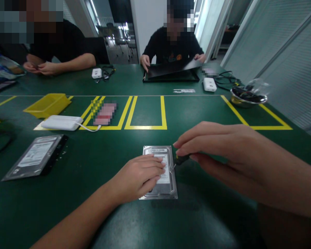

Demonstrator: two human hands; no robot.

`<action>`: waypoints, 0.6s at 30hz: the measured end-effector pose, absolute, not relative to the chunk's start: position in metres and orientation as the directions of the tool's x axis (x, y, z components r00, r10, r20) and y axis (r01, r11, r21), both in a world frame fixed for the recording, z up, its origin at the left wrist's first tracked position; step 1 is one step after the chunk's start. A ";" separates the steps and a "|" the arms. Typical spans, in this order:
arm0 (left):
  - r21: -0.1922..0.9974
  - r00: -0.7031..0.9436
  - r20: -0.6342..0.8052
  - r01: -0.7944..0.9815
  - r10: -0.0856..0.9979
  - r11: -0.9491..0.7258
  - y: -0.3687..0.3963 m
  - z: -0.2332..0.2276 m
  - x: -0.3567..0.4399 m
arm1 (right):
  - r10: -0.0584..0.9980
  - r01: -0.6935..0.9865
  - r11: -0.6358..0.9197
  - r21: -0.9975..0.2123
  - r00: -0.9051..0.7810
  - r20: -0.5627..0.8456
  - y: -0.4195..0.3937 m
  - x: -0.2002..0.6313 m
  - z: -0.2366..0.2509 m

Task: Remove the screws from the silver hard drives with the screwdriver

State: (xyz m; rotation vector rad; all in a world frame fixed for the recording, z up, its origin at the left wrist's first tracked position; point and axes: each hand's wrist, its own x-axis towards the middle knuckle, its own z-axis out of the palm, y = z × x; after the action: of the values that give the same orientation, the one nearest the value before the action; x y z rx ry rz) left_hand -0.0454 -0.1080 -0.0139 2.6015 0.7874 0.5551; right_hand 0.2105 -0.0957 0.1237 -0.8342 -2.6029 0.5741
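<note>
**Hands at work on a bare hard drive**

A flat, rectangular hard drive [160,173] with a brushed-metal lid and a white printed label, its writing too small to read, lies near the front middle of the dark green worktop [197,114]. The left hand [141,174] rests palm-down on the drive, fingers spread flat over the label, gripping nothing. The right hand [223,148] pinches a small screwdriver [181,159] with a dark handle between thumb and fingertips, its thin metal tip meeting the drive's right edge.

Well to the left lies a second hard drive [35,160], label up, inside a glossy clear bag. Beyond it sit a smooth white box [62,122] with a cable and a yellow plastic tray [48,104]. Yellow tape [145,127] marks out rectangles on the surface. A shiny metal bowl [248,97] stands far right. Across the worktop, two people in dark clothing are seated; one handles a thin black panel [171,71].
</note>
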 end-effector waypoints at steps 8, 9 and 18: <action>0.449 0.770 0.253 0.442 0.585 -0.777 -0.108 -0.014 -0.044 | 0.634 0.508 0.739 -0.442 -0.747 0.202 -0.097 0.206 0.123; 0.448 0.769 0.253 0.444 0.587 -0.776 -0.108 -0.014 -0.044 | 0.641 0.515 0.738 -0.437 -0.737 0.216 -0.096 0.205 0.122; 0.449 0.769 0.259 0.440 0.584 -0.778 -0.108 -0.016 -0.045 | 0.716 0.590 0.692 -0.417 -0.636 0.287 -0.094 0.200 0.117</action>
State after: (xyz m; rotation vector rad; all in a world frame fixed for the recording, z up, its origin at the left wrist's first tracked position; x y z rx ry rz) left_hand -0.0447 -0.1082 -0.0156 2.6002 0.7825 0.5520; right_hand 0.1996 -0.0944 0.1175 -1.0116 -2.4706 0.3965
